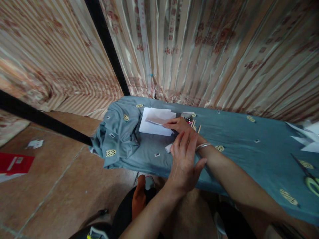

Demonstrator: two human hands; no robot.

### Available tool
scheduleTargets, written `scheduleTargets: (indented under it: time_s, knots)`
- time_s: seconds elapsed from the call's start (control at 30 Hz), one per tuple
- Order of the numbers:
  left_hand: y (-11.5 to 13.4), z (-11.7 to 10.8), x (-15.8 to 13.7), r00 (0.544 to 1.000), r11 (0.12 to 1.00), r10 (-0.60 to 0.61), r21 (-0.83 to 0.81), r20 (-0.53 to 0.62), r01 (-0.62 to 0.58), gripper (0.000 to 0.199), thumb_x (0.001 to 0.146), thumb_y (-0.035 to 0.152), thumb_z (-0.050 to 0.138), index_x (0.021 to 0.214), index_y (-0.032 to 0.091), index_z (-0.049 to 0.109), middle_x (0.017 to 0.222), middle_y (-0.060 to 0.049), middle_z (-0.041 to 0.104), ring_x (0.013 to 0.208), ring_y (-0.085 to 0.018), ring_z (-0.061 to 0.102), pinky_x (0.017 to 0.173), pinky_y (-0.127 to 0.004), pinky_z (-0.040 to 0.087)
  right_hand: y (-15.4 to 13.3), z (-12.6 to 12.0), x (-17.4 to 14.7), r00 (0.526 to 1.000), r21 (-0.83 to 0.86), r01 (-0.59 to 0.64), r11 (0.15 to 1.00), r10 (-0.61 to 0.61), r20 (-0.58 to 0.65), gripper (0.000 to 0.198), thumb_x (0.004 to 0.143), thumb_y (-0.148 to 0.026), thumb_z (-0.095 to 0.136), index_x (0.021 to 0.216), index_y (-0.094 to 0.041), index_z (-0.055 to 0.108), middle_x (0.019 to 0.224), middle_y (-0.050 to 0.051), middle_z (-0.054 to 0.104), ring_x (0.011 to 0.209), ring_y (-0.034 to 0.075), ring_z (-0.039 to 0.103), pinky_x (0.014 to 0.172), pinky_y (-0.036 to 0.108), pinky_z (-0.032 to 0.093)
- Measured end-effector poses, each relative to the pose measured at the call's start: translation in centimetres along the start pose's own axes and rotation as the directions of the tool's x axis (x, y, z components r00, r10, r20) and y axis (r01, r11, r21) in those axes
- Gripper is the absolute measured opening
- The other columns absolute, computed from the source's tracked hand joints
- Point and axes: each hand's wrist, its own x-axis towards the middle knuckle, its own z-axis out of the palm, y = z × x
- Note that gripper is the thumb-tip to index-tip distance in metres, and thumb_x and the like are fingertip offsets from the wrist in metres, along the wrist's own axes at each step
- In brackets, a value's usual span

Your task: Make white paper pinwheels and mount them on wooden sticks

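My right hand (pixel 180 125), with a silver bracelet (pixel 203 145) at its wrist, reaches leftward across the bench. Its fingers pinch the right end of a white sheet of paper (pixel 157 122), which lies on a stack of white paper (pixel 146 127). Nearer to me, my left hand (pixel 185 161) hovers below the right wrist, fingers stretched and thumb apart, with nothing visible in it. A small white object (pixel 168 148) lies by its fingertips, partly hidden. Just beyond the right hand are several thin wooden sticks (pixel 199 128) and a small box (pixel 188 117) of dark metal pieces.
A blue-grey patterned cloth (pixel 234 146) covers the bench, bunched at its left end. Green-handled scissors (pixel 310 181) and white paper pieces (pixel 307 136) lie at the right. Dark poles (pixel 107 43) and a striped curtain (pixel 186 59) stand behind. A red packet (pixel 17 164) is on the floor.
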Motion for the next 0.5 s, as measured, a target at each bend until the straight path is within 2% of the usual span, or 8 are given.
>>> scheduleTargets:
  time_s: [0.27,0.5]
  knots:
    - [0.01,0.07,-0.05,1.0,1.0,-0.002,-0.008,0.01,0.002,0.062,0.097,0.049,0.042,0.144,0.01,0.038,0.149,-0.024,0.041,0.143,-0.034,0.031,0.107,-0.054,0.037,-0.09,-0.2,-0.09,0.999,0.042,0.008,0.999,-0.01,0.054,0.042,0.069,-0.054,0.072,0.078,-0.013,0.076,0.061,0.0,0.061,0.056,0.011,0.046,0.053,0.026,0.035]
    - [-0.06,0.45,-0.24,1.0,1.0,-0.028,0.006,-0.008,0.028,0.063,0.097,0.052,0.038,0.145,0.011,0.038,0.151,-0.023,0.039,0.144,-0.034,0.03,0.109,-0.054,0.034,-0.42,-0.61,-0.09,0.995,0.048,-0.001,0.999,-0.004,0.095,0.038,0.069,-0.047,0.073,0.085,-0.012,0.077,0.076,0.005,0.071,0.067,0.015,0.057,0.064,0.028,0.042]
